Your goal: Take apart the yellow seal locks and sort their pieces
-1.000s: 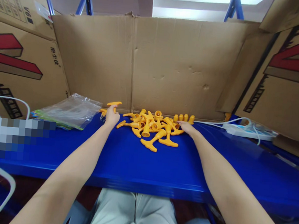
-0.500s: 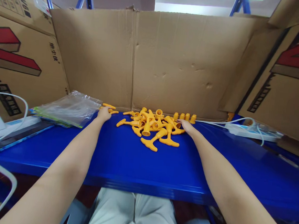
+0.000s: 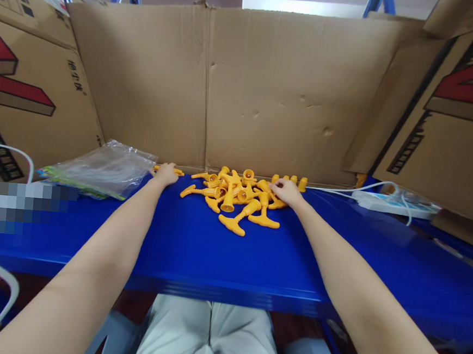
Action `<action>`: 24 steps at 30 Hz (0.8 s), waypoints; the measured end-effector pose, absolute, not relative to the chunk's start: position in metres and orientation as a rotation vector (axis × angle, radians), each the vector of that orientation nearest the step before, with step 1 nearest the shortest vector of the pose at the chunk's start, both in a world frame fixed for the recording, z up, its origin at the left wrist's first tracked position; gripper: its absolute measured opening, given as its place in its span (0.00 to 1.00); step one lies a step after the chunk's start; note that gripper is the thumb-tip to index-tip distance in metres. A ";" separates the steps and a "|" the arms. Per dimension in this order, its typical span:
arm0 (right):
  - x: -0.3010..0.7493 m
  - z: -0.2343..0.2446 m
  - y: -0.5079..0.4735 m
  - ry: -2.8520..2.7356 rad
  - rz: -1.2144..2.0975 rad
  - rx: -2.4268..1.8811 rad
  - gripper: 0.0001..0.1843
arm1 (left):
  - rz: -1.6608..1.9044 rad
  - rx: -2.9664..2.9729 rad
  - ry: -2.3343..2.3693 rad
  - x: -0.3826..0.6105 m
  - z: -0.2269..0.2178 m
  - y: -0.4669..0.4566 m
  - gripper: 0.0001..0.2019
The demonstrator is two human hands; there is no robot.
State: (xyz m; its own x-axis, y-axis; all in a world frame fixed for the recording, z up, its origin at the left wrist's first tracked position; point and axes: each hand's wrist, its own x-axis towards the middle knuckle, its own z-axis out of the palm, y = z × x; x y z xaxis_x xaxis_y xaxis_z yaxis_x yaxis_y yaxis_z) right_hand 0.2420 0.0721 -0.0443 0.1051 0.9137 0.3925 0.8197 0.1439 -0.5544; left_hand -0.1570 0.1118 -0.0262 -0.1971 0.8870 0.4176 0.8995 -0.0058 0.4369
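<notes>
In the head view, both bare arms reach forward over the table, nearly straight, and the hands are well apart. The left hand (image 3: 166,175) is bent down over some small yellow plastic pieces (image 3: 179,172) near the back; I cannot tell if its fingers pinch one. The right hand (image 3: 286,193) has its thumb and fingers curled at the right end of a messy pile of yellow plastic T-shaped handles (image 3: 228,201); I cannot tell if it holds anything. Just behind it stand little round yellow plastic caps (image 3: 302,185). The pile sits on a shiny blue table (image 3: 225,263), in front of a tall brown cardboard wall (image 3: 268,92). Clear plastic bags (image 3: 110,170) lie to the left, and a long white power strip (image 3: 393,205) lies to the right.
</notes>
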 end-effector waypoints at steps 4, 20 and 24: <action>0.232 -0.037 0.066 -1.784 0.101 -1.800 0.12 | -1.088 -1.961 -2.168 -0.132 0.003 0.098 0.25; 0.187 0.014 0.032 -1.474 -0.067 -1.375 0.14 | -1.439 -2.346 -1.061 -0.049 -0.011 0.018 0.18; 0.158 0.023 0.016 -1.602 0.141 -0.921 0.15 | -1.309 -2.423 -1.052 -0.037 -0.014 0.005 0.23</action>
